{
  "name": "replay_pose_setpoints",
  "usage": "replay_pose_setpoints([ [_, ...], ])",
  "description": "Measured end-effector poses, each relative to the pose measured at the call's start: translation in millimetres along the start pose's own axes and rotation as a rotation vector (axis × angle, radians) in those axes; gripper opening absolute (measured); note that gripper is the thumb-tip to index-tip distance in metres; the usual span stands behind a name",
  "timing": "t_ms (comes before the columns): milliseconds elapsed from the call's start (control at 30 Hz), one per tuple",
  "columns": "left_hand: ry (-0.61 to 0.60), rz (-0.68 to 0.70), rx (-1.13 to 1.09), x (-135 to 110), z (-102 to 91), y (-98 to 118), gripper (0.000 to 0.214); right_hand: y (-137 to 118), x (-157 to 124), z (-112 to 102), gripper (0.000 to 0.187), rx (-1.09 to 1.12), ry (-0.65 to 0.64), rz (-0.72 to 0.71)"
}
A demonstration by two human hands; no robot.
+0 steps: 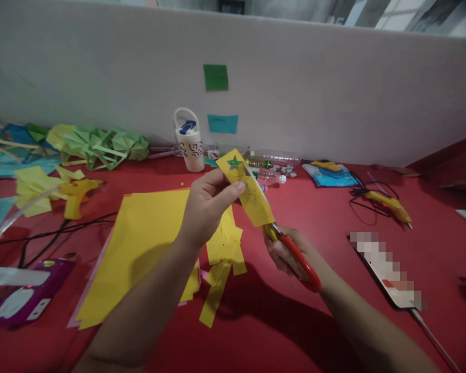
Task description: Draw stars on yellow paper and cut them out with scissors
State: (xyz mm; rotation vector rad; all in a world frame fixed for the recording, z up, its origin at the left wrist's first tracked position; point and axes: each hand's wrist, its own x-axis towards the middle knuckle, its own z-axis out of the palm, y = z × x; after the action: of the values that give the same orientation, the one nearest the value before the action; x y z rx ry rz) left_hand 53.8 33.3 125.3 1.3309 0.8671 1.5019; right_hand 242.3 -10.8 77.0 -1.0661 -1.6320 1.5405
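My left hand [212, 202] pinches a strip of yellow paper [256, 207] between thumb and fingers, holding it up above the table. Near the strip's upper end is a green star [234, 162], with faint drawn lines below it. My right hand [289, 251] grips red-handled scissors [301, 261], whose blades lie along the strip's right edge, partly hidden by the paper. Below my hands, yellow paper offcuts [225, 248] lie beside a stack of yellow sheets [147, 228].
A yellow glue gun [75, 197] and a purple device [31, 295] with cables sit left. Behind stand a white cup [194, 153] and plastic bottles [270, 176]. To the right lie another yellow tool [390, 204] with black cord and a phone [388, 274]. Folded green paper [101, 147] lines the wall.
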Motion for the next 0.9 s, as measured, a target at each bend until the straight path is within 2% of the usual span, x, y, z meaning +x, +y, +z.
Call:
replay_pose_setpoints([
  [200, 0.065, 0.005, 0.005, 2, -3.8, 3, 0.016, 2, 0, -2, 0.051, -0.016, 0.011, 0.0],
  [333, 0.02, -0.094, -0.112, 4, -4.5, 10, 0.014, 3, 0, -3, 0.047, -0.014, 0.017, -0.013],
  [500, -0.037, -0.174, -0.109, 8, -8.8, 14, 0.014, 3, 1, -3, 0.051, -0.025, 0.004, -0.001],
  [700, -0.008, -0.103, 0.007, 8, -13.2, 13, 0.012, -2, 1, -5, 0.049, -0.099, 0.009, 0.018],
  [900, 0.006, -0.043, 0.092, 6, -16.5, 13, 0.011, -2, 1, -11, 0.044, -0.156, -0.062, -0.019],
])
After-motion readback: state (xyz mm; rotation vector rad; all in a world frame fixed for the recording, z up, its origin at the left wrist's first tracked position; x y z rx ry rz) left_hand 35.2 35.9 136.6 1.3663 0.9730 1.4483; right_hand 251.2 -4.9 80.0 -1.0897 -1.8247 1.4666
